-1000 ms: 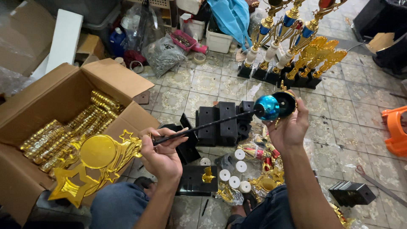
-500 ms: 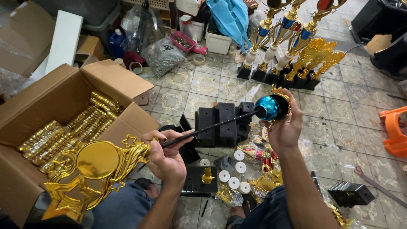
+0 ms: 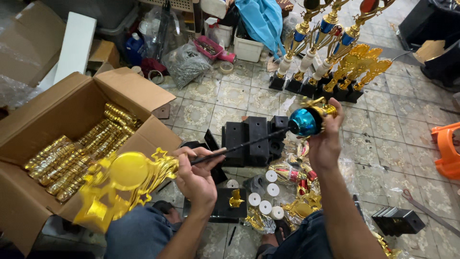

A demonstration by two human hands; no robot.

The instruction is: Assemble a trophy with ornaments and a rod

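Holding a thin black rod between both hands above the tiled floor. Left hand curled around the rod's near end, also carrying a gold star-and-disc trophy top just over the cardboard box of gold parts. Right hand wrapped around the blue sphere and gold piece at the far end. Long axis runs lower left to upper right, far end tilted up, pointing toward the finished trophies. Risks, as judged: rod looks thin, could bend under side load; sphere could slip off if grip loosens; gold top could snag the box flap.
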